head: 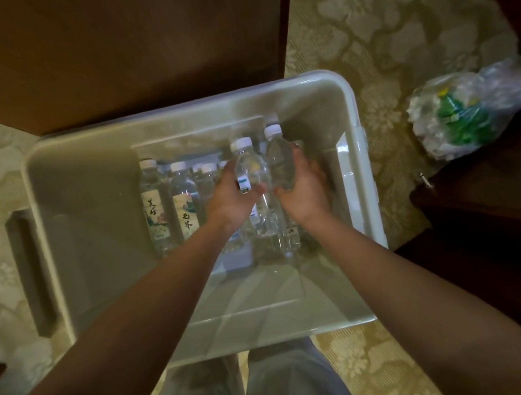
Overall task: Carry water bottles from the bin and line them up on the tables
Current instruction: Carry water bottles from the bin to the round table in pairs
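On the patterned carpet (376, 10), partly under the edge of a dark wooden desk (95, 52), the translucent bin (80, 177) is sitting open. No bottle is showing on the visible part of the desk. A crumpled plastic bag (463, 113) is lying on the floor to the bin's right.

Both arms are reaching down into the bin. The left hand (230, 198) is curling round the first bottle (253, 168) at mid-body. The right hand (303, 190) is wrapping round the second bottle (280, 160). The two bottles are touching side by side. The spare bottles (169, 207) are crowding just to the left.

Risks, as judged:
- The clear plastic is looking slick, so a one-hand grip may be slipping as each bottle clears the bin wall.
- The left forearm is passing close over the spare bottles and may be knocking them about.
- The desk edge is overhanging the far rim, so lifting straight up may be clipping the white caps (241, 143) against it.
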Tool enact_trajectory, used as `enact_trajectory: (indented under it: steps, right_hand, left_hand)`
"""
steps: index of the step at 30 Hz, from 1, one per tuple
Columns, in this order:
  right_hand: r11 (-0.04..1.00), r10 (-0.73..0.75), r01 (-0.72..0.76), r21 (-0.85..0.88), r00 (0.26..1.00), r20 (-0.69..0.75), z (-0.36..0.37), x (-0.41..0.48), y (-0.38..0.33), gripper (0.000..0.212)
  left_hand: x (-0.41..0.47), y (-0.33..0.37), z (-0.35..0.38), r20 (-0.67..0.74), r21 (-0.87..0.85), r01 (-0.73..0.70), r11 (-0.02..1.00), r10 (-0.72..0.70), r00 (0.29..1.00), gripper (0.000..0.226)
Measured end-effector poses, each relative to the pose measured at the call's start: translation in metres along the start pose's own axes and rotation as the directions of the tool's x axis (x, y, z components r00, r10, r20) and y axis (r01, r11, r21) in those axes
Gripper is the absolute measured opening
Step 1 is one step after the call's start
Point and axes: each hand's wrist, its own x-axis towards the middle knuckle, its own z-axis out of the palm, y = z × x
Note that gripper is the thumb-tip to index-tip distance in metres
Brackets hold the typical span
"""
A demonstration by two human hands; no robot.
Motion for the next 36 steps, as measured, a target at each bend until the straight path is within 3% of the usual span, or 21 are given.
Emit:
enact_trajectory:
  steps: [6, 14, 20, 22, 24, 36]
  right_hand:
    - [0.997, 0.026, -0.03, 0.075, 0.998, 0.053, -0.004, -0.006, -0.004, 0.081]
    - [0.963, -0.054, 0.015, 0.269, 0.989, 0.138, -0.013, -0.045, -0.03, 0.078]
    - [0.909, -0.117, 0.038, 0.416, 0.979, 0.165, -0.029, -0.085, -0.074, 0.069]
    - [0.885, -0.129, 0.02, 0.465, 0.97, 0.205, -0.034, -0.098, -0.09, 0.066]
    - [0.867, -0.159, 0.026, 0.498, 0.961, 0.227, -0.039, -0.109, -0.104, 0.056]
    - [0.799, -0.368, 0.128, 0.588, 0.877, 0.309, -0.037, -0.182, -0.223, 0.045]
  left_hand:
    - [-0.01, -0.008, 0.0, 0.005, -0.161, -0.028, 0.987, 0.029, 1.0, 0.076]
    - [-0.054, -0.033, -0.037, -0.017, -0.319, -0.097, 0.943, 0.096, 0.995, 0.077]
    - [-0.099, -0.03, -0.089, -0.093, -0.4, -0.16, 0.903, 0.134, 0.987, 0.054]
    - [-0.116, -0.029, -0.106, -0.129, -0.447, -0.207, 0.87, 0.166, 0.978, 0.031]
    - [-0.136, -0.025, -0.121, -0.168, -0.486, -0.242, 0.84, 0.182, 0.969, 0.025]
    - [-0.217, -0.037, -0.219, -0.292, -0.654, -0.226, 0.722, 0.035, 0.956, 0.026]
